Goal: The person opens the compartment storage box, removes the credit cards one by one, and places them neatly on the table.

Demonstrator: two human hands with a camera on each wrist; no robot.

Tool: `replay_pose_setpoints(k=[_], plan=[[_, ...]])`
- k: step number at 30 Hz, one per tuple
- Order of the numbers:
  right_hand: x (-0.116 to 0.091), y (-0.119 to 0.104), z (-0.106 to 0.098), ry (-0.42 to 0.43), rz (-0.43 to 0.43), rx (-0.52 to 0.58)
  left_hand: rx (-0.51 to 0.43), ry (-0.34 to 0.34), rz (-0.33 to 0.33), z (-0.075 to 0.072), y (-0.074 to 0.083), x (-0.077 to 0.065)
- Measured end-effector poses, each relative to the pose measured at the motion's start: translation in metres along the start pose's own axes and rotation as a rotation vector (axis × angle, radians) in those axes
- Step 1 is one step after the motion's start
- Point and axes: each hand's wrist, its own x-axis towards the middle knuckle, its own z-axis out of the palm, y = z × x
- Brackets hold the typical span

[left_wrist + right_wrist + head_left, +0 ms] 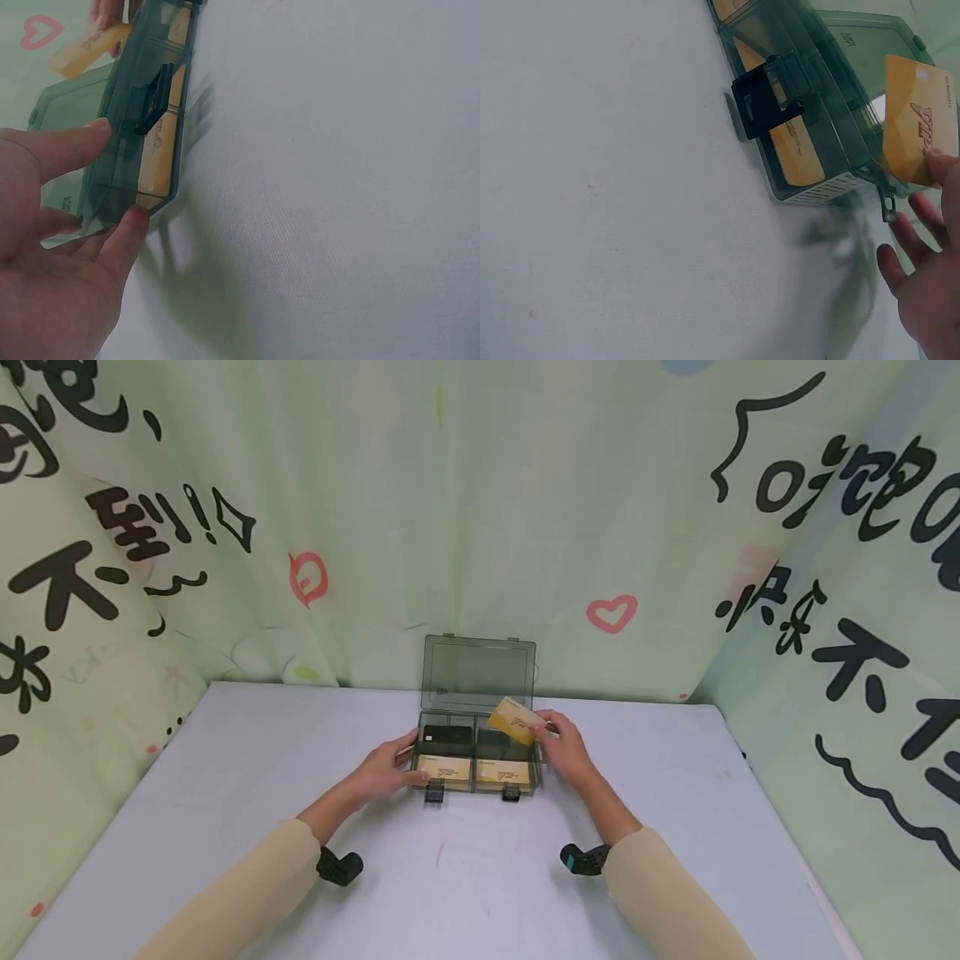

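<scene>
A translucent grey-green divided plastic box [474, 777] stands on the table with its lid [478, 670] raised at the back. My left hand [382, 770] grips the box's left side, thumb near the front corner. Between thumb and fingers, my right hand [570, 756] pinches a yellow card [911, 124], tilted above the back right compartment. Yellow cards lie in the front left compartment [444, 770] and the front right one [502, 772]. Something black, like dark cards [447, 734], lies in the back left compartment. The held card partly covers the back right compartment's dark contents.
Two dark latches hang at the box's front, one at the left [434, 792] and one at the right [511, 793]. A white cloth covers the table [465, 893]. Pale green printed curtains [480, 527] enclose its back and sides.
</scene>
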Motion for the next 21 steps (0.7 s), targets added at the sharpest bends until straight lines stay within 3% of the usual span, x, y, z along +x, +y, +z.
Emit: replay_pose_setpoints(k=[4,9,21], plan=[[-0.001,-0.001,-0.007,0.054,-0.020,0.056,-0.004,0.000,0.002,0.000,0.001,0.000],[-0.003,0.001,-0.015,0.057,-0.001,0.096,-0.005,-0.002,0.004,0.000,0.002,-0.001],[-0.010,0.014,-0.037,0.083,0.023,0.064,-0.001,-0.001,0.003,0.000,0.002,-0.001]])
